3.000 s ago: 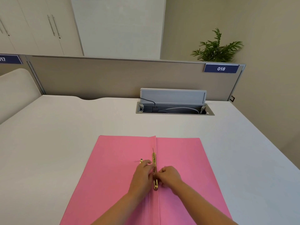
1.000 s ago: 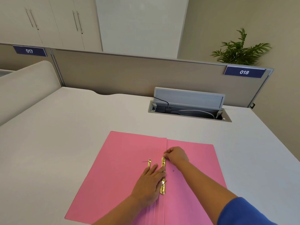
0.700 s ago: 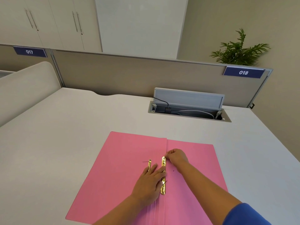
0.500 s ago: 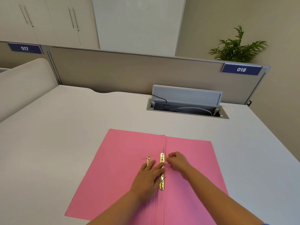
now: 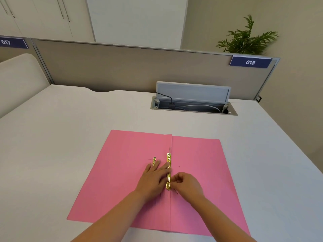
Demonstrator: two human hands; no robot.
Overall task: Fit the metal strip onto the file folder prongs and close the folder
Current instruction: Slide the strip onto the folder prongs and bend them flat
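1. Lying open and flat on the white desk (image 5: pixel 70 130), the pink folder (image 5: pixel 122 180) is facing up, spine crease running away from the person.
2. Sitting right along that crease is the gold metal strip (image 5: pixel 168 165), long axis pointing straight away from the person, near end between the two hands.
3. Left hand (image 5: pixel 153 179) is pressing flat, fingers spread open, fingertips resting against the strip's left edge and middle; not gripping anything.
4. Right hand (image 5: pixel 187 185) is curling in at the strip's near end, thumb and fingertips pinching toward it; looks like it is working a prong, but what it is pinching is too small to tell.
5. Key relation: near-end hole is lying just left of the right hand's fingertips, so the right hand is the closer one for seating or bending that prong.
6. A second small gold piece (image 5: pixel 154 160) is lying just left of the strip, partly under the left fingertips.
7. Prongs themselves are barely showing: a thin sliver is poking past the far end; whether the near one is through its hole is hidden by fingers.
8. Folder is not yet closing.
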